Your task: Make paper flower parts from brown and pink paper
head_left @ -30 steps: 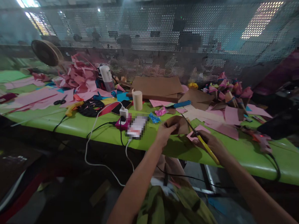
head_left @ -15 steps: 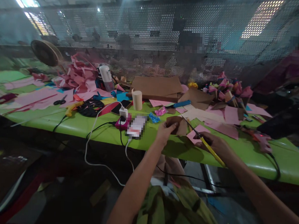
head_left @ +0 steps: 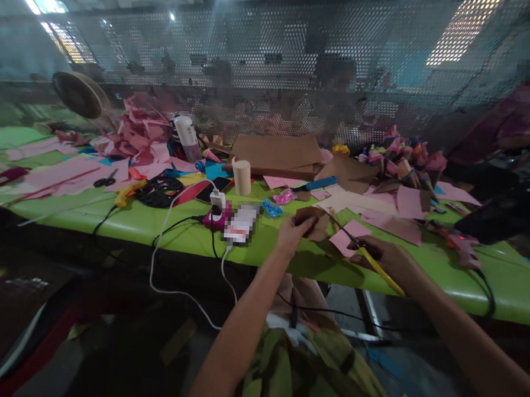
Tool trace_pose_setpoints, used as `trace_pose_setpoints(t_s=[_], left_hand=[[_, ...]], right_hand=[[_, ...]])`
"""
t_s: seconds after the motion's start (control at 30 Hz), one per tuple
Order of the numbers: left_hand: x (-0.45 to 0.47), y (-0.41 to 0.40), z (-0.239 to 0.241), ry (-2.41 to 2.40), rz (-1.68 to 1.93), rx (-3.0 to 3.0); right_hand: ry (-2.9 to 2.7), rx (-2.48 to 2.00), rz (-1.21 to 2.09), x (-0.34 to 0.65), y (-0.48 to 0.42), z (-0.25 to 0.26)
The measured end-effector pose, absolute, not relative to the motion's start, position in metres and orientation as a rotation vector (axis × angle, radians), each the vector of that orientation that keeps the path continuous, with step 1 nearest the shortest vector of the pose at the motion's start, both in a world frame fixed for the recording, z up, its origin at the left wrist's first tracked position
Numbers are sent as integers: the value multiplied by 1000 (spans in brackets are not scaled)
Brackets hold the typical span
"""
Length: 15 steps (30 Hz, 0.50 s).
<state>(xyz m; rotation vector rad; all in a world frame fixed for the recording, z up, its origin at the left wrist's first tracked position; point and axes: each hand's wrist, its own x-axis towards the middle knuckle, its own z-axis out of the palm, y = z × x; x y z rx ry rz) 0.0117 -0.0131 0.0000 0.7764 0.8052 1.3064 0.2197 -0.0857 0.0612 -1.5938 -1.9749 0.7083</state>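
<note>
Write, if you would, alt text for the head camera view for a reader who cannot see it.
A person's left hand pinches a brown paper piece while the right hand holds a yellow-handled tool, its dark tip pointing at the paper, above a green table. Pink paper scraps, brown card sheets and a tape roll lie behind.

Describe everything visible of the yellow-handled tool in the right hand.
The yellow-handled tool is long and thin, with a yellow, plastic-looking handle and a slim dark front part; its kind is too blurred to tell. The right hand grips it near where the two meet, and the yellow end sticks out towards the person. It is tilted above the green table, its dark end pointing up and left at the brown paper piece in the left hand. Whether they touch cannot be told.
</note>
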Motion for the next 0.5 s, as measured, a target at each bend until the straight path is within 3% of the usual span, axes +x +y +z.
trace_pose_setpoints(t_s=[0.5], left_hand=[[12,-16,3,790,1290,860]], right_hand=[[-2046,-1578,686,215,-91,62]])
